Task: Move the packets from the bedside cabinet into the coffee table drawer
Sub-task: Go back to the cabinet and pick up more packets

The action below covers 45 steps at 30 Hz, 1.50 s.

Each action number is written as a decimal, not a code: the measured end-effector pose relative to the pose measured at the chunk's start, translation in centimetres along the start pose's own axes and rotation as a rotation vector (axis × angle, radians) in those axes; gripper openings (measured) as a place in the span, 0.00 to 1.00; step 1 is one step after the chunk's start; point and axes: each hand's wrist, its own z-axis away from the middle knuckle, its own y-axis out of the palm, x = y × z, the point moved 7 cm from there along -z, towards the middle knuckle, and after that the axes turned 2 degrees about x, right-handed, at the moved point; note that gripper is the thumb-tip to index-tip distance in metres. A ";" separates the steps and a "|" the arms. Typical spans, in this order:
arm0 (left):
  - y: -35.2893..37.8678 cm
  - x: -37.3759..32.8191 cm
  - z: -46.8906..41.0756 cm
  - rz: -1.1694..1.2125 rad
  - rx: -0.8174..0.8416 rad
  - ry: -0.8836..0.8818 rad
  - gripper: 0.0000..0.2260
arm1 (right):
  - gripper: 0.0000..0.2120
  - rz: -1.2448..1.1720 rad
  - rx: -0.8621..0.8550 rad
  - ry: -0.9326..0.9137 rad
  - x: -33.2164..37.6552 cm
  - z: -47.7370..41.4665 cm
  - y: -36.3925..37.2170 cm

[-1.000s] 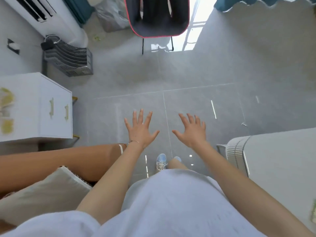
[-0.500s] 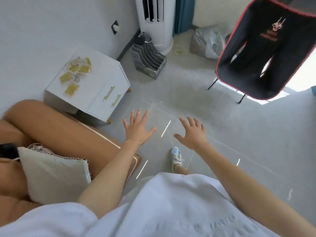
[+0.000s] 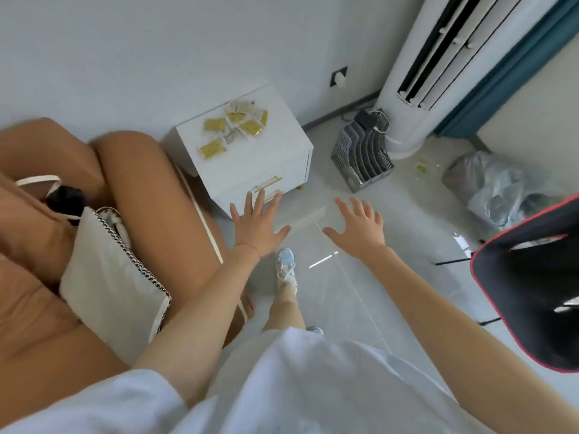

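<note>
Several yellow and pale packets (image 3: pixel 235 128) lie scattered on top of the white bedside cabinet (image 3: pixel 282 158), which stands against the wall beside the sofa. My left hand (image 3: pixel 257 225) is held out with fingers spread, in front of the cabinet's lower drawer handles, holding nothing. My right hand (image 3: pixel 358 228) is stretched out over the floor to the right of it, fingers also spread and empty. The coffee table is out of view.
A tan sofa (image 3: pixel 150 189) with a cream cushion (image 3: pixel 109 283) fills the left. A grey file rack (image 3: pixel 360 161) and a tall white air conditioner (image 3: pixel 438 73) stand right of the cabinet. A plastic bag (image 3: pixel 498 186) and a black folding chair (image 3: pixel 532 296) are at right.
The view has swung left toward the wall, so the cabinet and packets now sit nearer the centre and closer. Both hands stay spread and empty; the left is now level with the cabinet front.
</note>
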 end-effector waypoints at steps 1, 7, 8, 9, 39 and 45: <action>-0.5 1.1 -1.3 0.011 0.006 -0.022 0.34 | 0.36 0.015 0.001 -0.009 0.8 -1.9 -0.7; -3.1 8.1 -9.0 0.122 0.040 -0.108 0.33 | 0.36 0.014 -0.002 -0.024 6.2 -11.6 -4.9; -3.5 9.2 -10.2 0.136 0.039 -0.121 0.33 | 0.36 0.015 0.002 -0.022 7.0 -12.8 -5.4; -3.9 10.3 -11.3 0.147 0.040 -0.137 0.33 | 0.36 0.017 0.007 -0.022 7.7 -14.0 -6.0; 4.3 22.3 -36.4 0.496 0.155 -0.713 0.30 | 0.36 0.151 0.302 -0.198 16.0 -51.7 -1.1; 7.5 26.6 -41.3 0.602 0.094 -0.836 0.32 | 0.40 0.242 0.278 -0.317 17.3 -59.2 2.4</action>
